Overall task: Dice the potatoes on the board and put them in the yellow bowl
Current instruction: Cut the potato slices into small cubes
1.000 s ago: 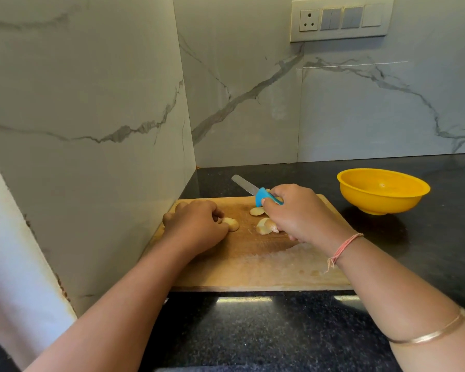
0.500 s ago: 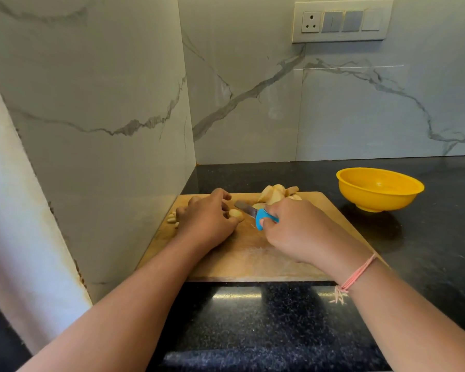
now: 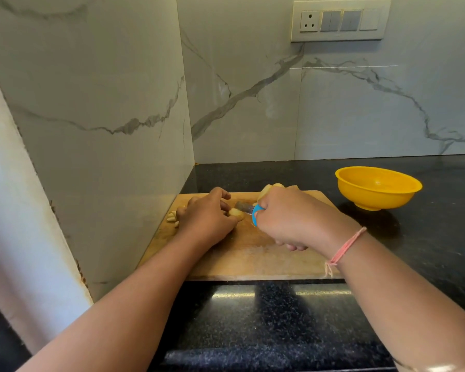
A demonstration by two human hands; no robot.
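As the knife (image 3: pixel 244 207) swings back onto the potato piece (image 3: pixel 235 212), right hand (image 3: pixel 290 218) grip clamped round it, left hand (image 3: pixel 207 218) grip pinching the piece, dicing resumes.

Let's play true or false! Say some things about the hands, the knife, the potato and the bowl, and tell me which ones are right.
1. The right hand grips a knife with a blue handle. True.
2. The yellow bowl is full of potato. False: no potato shows inside it.
3. The left hand holds a potato piece on the wooden board. True.
4. The bowl stands on the board. False: it stands on the black counter, to the right of the board.
5. The board has only one bit of potato on it. False: potato chunks lie behind the right hand, and small bits lie beside the left hand.
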